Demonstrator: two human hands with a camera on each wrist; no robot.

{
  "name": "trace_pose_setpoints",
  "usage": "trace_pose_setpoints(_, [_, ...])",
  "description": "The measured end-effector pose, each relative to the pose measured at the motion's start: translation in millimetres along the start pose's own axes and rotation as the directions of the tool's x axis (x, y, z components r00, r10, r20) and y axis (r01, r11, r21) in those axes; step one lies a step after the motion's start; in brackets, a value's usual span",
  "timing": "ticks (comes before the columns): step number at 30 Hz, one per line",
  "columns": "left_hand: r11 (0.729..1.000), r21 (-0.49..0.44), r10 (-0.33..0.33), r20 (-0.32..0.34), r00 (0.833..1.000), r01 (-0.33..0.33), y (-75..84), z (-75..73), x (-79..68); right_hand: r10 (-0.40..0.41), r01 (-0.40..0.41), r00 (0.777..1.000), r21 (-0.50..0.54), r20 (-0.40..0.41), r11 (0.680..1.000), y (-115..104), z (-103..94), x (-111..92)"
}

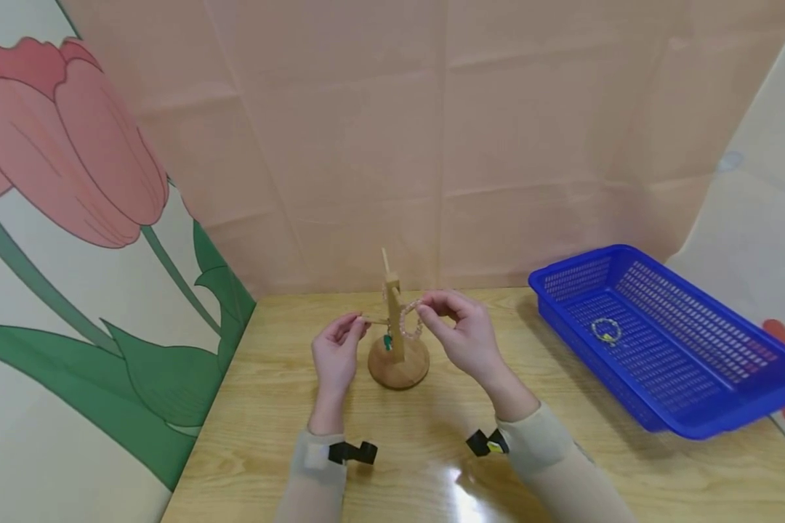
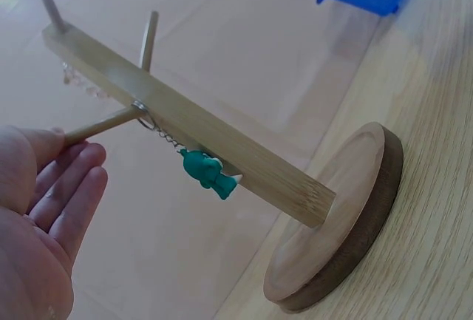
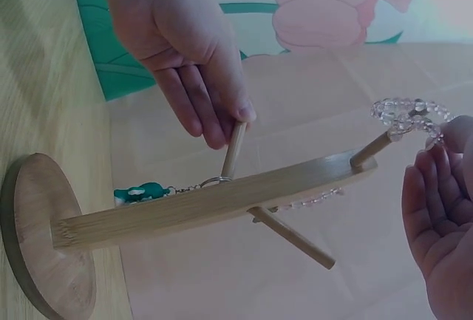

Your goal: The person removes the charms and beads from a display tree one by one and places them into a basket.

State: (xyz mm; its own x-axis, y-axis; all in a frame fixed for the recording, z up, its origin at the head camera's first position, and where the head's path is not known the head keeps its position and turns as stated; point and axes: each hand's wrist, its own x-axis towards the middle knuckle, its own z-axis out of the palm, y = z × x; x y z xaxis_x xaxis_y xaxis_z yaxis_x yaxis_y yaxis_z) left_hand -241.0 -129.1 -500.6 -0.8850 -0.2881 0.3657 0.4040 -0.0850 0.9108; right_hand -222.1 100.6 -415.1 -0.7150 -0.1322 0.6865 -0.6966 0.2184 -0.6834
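Note:
A wooden peg stand (image 1: 395, 327) with a round base stands on the table. My left hand (image 1: 339, 352) pinches the end of one side peg (image 2: 107, 124) between thumb and finger. From that peg a green figure keychain (image 2: 207, 172) hangs by its ring and chain. My right hand (image 1: 461, 334) pinches a clear pinkish bead bracelet (image 3: 414, 113). The bracelet is at the tip of a peg (image 3: 372, 150) near the post's top; I cannot tell whether it is around it. Another bead strand (image 3: 314, 200) hangs behind the post, partly hidden.
On the right of the table (image 1: 268, 450) sits a blue plastic basket (image 1: 602, 385). A beaded bracelet (image 1: 606, 330) with a yellow piece lies in it. A pink cloth (image 1: 366, 145) hangs behind the stand, and a tulip-patterned panel (image 1: 72, 181) stands at the left.

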Motion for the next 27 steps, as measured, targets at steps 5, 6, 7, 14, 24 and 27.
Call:
trace_pose_setpoints(5, [1.000,0.013,-0.013,-0.003,1.000,0.013,-0.4,1.2,0.2,0.016,-0.015,1.000,0.018,-0.018,1.000,3,-2.5,0])
trace_pose_setpoints(6, [1.000,0.012,-0.017,-0.006,1.000,0.017,-0.5,1.0,0.2,0.021,-0.021,1.000,0.017,-0.020,1.000,3,-3.0,0])
trace_pose_setpoints(7, [1.000,0.011,-0.021,-0.009,1.000,0.021,-0.3,0.8,0.1,0.028,-0.027,0.999,0.016,-0.021,1.000,4,-3.6,0])
trace_pose_setpoints(14, [1.000,0.013,0.007,0.003,1.000,-0.007,-0.9,0.8,-0.6,0.124,-0.125,0.990,-0.004,-0.062,0.992,15,-10.9,-7])
trace_pose_setpoints(24, [1.000,0.031,0.001,-0.010,1.000,-0.001,-1.4,1.7,-0.5,0.215,-0.219,0.968,-0.019,-0.128,0.976,31,-16.1,-26])
trace_pose_setpoints(27, [0.999,0.039,0.000,-0.014,1.000,0.001,-1.8,0.1,0.2,0.192,-0.200,0.970,-0.043,-0.145,0.979,22,-18.1,-26])
